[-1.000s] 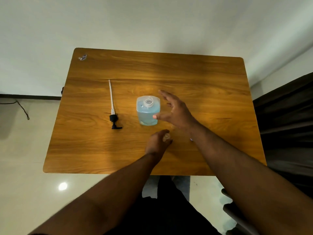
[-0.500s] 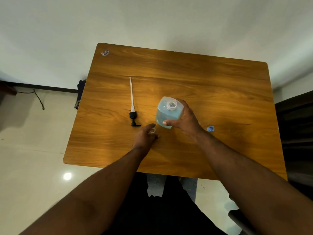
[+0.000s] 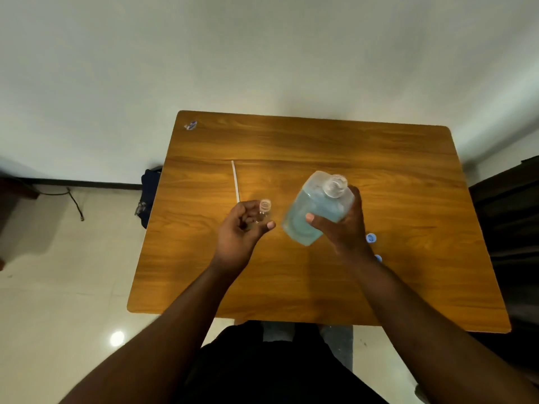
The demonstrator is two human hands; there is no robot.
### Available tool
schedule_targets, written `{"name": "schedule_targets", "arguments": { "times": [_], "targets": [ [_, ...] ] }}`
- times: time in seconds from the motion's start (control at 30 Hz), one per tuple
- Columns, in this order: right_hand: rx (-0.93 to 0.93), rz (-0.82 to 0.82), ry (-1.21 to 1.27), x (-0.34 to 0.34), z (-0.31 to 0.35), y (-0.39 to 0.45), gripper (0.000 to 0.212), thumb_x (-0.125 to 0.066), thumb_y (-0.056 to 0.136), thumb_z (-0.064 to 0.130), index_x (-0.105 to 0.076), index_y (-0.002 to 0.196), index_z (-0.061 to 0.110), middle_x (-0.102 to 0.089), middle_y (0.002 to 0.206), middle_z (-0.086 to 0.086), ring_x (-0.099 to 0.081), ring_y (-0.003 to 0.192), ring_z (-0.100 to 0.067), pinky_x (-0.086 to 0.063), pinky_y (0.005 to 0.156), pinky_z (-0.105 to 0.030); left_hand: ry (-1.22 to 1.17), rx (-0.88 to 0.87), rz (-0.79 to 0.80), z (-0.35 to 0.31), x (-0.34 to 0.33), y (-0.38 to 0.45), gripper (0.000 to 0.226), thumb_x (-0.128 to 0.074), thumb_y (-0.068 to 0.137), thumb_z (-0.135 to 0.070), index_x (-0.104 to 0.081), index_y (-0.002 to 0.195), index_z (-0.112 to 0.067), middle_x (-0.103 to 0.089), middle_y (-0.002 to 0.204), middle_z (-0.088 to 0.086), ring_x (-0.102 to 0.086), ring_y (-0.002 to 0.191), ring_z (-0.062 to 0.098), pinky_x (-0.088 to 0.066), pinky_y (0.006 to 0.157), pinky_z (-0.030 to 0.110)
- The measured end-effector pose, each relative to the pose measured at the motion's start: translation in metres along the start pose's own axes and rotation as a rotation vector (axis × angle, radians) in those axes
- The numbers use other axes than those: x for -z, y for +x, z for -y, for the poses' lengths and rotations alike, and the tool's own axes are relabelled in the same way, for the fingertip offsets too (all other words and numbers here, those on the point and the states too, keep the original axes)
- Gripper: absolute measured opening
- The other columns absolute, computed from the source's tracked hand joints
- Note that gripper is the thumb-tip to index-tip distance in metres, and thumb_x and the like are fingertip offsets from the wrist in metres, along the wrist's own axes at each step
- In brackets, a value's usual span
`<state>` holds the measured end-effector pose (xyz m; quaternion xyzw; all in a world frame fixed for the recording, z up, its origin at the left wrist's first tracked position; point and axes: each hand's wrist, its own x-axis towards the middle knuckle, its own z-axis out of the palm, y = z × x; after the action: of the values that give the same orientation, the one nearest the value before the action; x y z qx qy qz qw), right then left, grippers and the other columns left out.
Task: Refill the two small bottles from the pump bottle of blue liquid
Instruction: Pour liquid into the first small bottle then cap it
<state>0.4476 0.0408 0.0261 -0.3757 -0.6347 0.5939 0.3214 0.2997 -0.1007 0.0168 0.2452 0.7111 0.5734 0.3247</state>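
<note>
Left hand: your left hand (image 3: 243, 228) was raised, palm turned up, its fingers (image 3: 248, 212) curled round a small bottle (image 3: 263, 209).
Right hand: your right hand (image 3: 341, 225) gripped the big bottle (image 3: 312, 209), thumb across its front, fingers wrapped behind.
Arms: both your forearms reached forward, bare, converging slightly.

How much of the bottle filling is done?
Done: the pump is out of the big bottle and lies on the table; two blue caps lie there too. In hand: the right hand holds the big bottle tilted, and the left hand holds an open small bottle that looks empty. Left: pouring into it; the second small bottle isn't visible.
</note>
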Motion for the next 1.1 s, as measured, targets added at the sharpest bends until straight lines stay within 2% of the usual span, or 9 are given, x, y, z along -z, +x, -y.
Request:
{"name": "schedule_targets", "arguments": {
  "times": [0.07, 0.13, 0.2, 0.3, 0.43, 0.6, 0.77, 0.93, 1.1],
  "targets": [
    [0.071, 0.026, 0.018, 0.009, 0.019, 0.003, 0.079, -0.081, 0.055, 0.029, -0.039, 0.122, 0.031, -0.053, 0.12, 0.002, -0.056, 0.11, -0.017, -0.054, 0.08, -0.028, -0.024, -0.06, 0.004, -0.021, 0.005, 0.005, 0.039, -0.073, 0.082, -0.005, -0.062, 0.118, -0.014, -0.07, 0.105, -0.002, -0.065, 0.095, 0.007, -0.054, 0.076, 0.018],
    [0.101, 0.109, -0.062, 0.016, 0.037, 0.009, 0.082, -0.083, 0.056, 0.03, -0.037, 0.123, 0.039, -0.052, 0.122, 0.008, -0.054, 0.111, -0.018, -0.055, 0.081, -0.03, -0.024, -0.102, 0.023, -0.037, 0.006, 0.012, 0.038, -0.07, 0.085, -0.005, -0.062, 0.119, -0.019, -0.069, 0.11, -0.006, -0.065, 0.097, 0.001, -0.052, 0.074, 0.013],
    [0.119, 0.182, -0.229, 0.02, 0.05, 0.015, 0.083, -0.085, 0.059, 0.028, -0.034, 0.122, 0.049, -0.049, 0.118, 0.021, -0.053, 0.108, -0.007, -0.054, 0.08, -0.02, 0.013, -0.149, 0.042, -0.045, 0.002, 0.02, 0.038, -0.069, 0.086, -0.006, -0.061, 0.122, -0.015, -0.068, 0.115, -0.001, -0.064, 0.103, 0.003, -0.052, 0.081, 0.013],
    [0.201, 0.213, -0.431, 0.025, 0.057, 0.024, 0.083, -0.086, 0.063, 0.02, -0.035, 0.123, 0.046, -0.05, 0.123, 0.011, -0.052, 0.107, -0.009, -0.049, 0.077, -0.011, 0.076, -0.219, 0.059, -0.053, -0.009, 0.029, 0.04, -0.07, 0.085, -0.007, -0.06, 0.123, -0.015, -0.066, 0.118, -0.002, -0.062, 0.108, 0.005, -0.048, 0.088, 0.01],
    [0.306, 0.236, -0.633, 0.034, 0.059, 0.039, 0.082, -0.084, 0.067, 0.026, -0.036, 0.132, 0.035, -0.049, 0.13, 0.003, -0.049, 0.112, -0.016, -0.049, 0.081, -0.022, 0.121, -0.301, 0.102, -0.062, -0.019, 0.033, 0.04, -0.071, 0.085, -0.008, -0.058, 0.12, -0.023, -0.065, 0.109, -0.014, -0.061, 0.103, -0.002, -0.048, 0.085, 0.009],
    [0.467, 0.203, -0.864, 0.04, 0.058, 0.05, 0.081, -0.083, 0.068, 0.027, -0.039, 0.136, 0.021, -0.052, 0.132, -0.004, -0.048, 0.115, -0.017, -0.049, 0.092, -0.044, 0.144, -0.369, 0.099, -0.064, -0.028, 0.032, 0.043, -0.073, 0.082, -0.004, -0.06, 0.122, -0.014, -0.067, 0.11, -0.007, -0.061, 0.102, -0.007, -0.049, 0.086, 0.01],
    [0.583, 0.18, -0.977, 0.048, 0.064, 0.055, 0.079, -0.083, 0.067, 0.028, -0.04, 0.134, 0.019, -0.054, 0.129, -0.005, -0.051, 0.116, -0.022, -0.047, 0.094, -0.042, 0.148, -0.406, 0.104, -0.066, -0.036, 0.029, 0.048, -0.073, 0.083, -0.007, -0.059, 0.129, -0.017, -0.066, 0.118, -0.004, -0.063, 0.108, 0.007, -0.051, 0.09, 0.015],
    [0.632, 0.174, -1.022, 0.055, 0.076, 0.062, 0.081, -0.083, 0.066, 0.027, -0.04, 0.133, 0.018, -0.054, 0.129, -0.007, -0.051, 0.116, -0.024, -0.045, 0.096, -0.043, 0.12, -0.408, 0.063, -0.072, -0.041, 0.033, 0.049, -0.073, 0.083, -0.006, -0.059, 0.129, -0.008, -0.067, 0.121, 0.005, -0.064, 0.109, 0.01, -0.051, 0.09, 0.015],
    [0.656, 0.191, -1.032, 0.059, 0.087, 0.067, 0.08, -0.082, 0.067, 0.027, -0.04, 0.134, 0.018, -0.054, 0.13, -0.007, -0.051, 0.118, -0.024, -0.046, 0.096, -0.046, 0.141, -0.408, 0.065, -0.074, -0.043, 0.032, 0.049, -0.072, 0.083, -0.009, -0.057, 0.13, -0.01, -0.067, 0.124, 0.006, -0.063, 0.112, 0.011, -0.052, 0.093, 0.018]
  ]
}}
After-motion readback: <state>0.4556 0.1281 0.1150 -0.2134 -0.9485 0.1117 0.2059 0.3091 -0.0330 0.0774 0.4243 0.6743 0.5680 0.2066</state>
